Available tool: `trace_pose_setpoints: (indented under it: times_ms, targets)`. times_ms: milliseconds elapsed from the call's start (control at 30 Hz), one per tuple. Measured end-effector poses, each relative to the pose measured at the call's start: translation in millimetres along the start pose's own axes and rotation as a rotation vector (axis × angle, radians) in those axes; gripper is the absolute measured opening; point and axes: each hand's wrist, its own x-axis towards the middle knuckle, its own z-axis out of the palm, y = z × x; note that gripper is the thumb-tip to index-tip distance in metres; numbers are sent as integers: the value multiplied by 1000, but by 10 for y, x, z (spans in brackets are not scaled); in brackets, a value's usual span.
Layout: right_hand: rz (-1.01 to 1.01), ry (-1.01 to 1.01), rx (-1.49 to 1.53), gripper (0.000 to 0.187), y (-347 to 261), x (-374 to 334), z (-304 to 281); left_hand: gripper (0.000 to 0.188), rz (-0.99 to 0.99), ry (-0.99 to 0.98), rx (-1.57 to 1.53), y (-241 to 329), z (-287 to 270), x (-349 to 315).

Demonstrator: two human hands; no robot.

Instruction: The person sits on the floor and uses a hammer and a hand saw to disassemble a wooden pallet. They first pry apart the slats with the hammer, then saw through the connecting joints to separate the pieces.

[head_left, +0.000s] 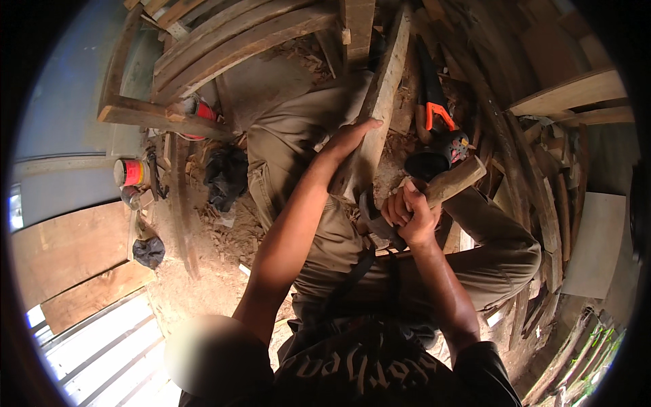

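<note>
Currently, the left hand [347,144] grasps the timber beam [385,88], with 1 digit extended across its face; the remaining fingers are partly hidden. The beam runs from the upper edge of the view down between the 2 legs of the brown trousers [281,152]. The right hand [413,214] is clenched around a wooden handle [460,181], whose thick end projects to the upper right. A dark tool part [381,227] lies left of this hand, near the beam's lower end; whether they touch cannot be determined. Right of the beam, a handsaw with an orange grip [439,115] lies beside a dark rounded object [441,153]. At left, a labelled can [131,172] stands near a black bag [227,175]
</note>
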Motion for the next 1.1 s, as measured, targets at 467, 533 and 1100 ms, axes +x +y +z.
trace_pose_setpoints:
  times_ms: [467, 533, 1100]
  targets:
    - [-7, -364, -851, 31, -554, 242, 31, 32, 19, -261, -322, -80, 301, -73]
    - [-57, -445, -757, 36, -533, 289, 182, 33, -75, -242, -362, -72, 272, -98]
    - [-359, 660, -494, 23, -246, -247, -360, 42, -187, -198, -378, -424, 829, 79]
